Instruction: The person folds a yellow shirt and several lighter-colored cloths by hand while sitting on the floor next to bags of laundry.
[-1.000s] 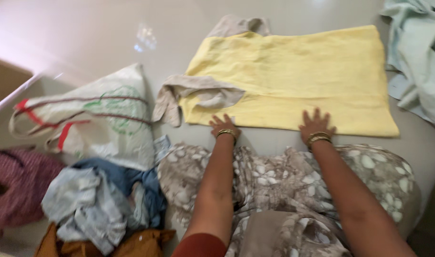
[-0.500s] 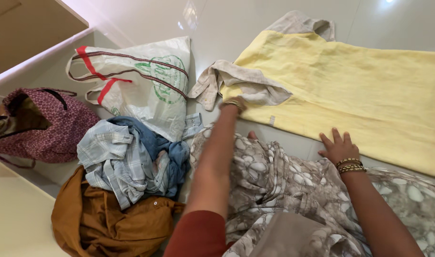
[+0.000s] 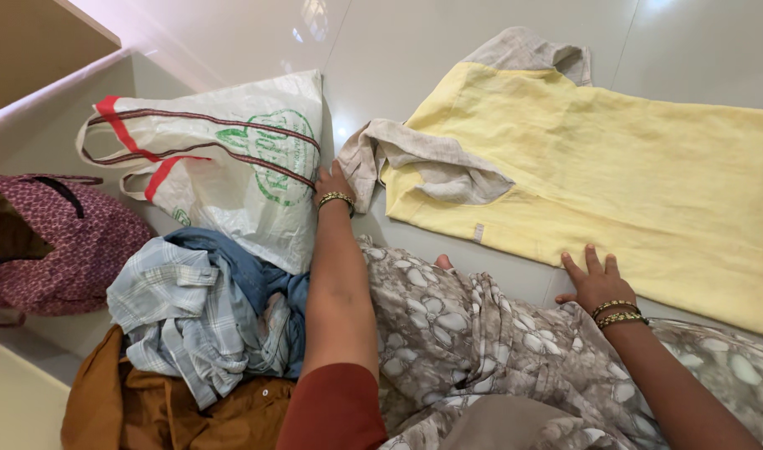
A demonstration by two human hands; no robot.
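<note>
Left hand grips grey sleeve beside white printed bag; right hand flat, open on yellow garment

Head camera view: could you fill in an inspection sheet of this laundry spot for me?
Surface: glossy pale floor tiles.
Job's things: yellow garment spread flat, grey-beige sleeve folded across it.
Clutter: white woven bag; maroon patterned bag; heap of checked shirt, blue cloth and brown garment.
Grips: left hand at the sleeve's end; right hand flat on the yellow hem.
Cables: nothing seen.
Surroundings: a raised ledge at the upper left.
</note>
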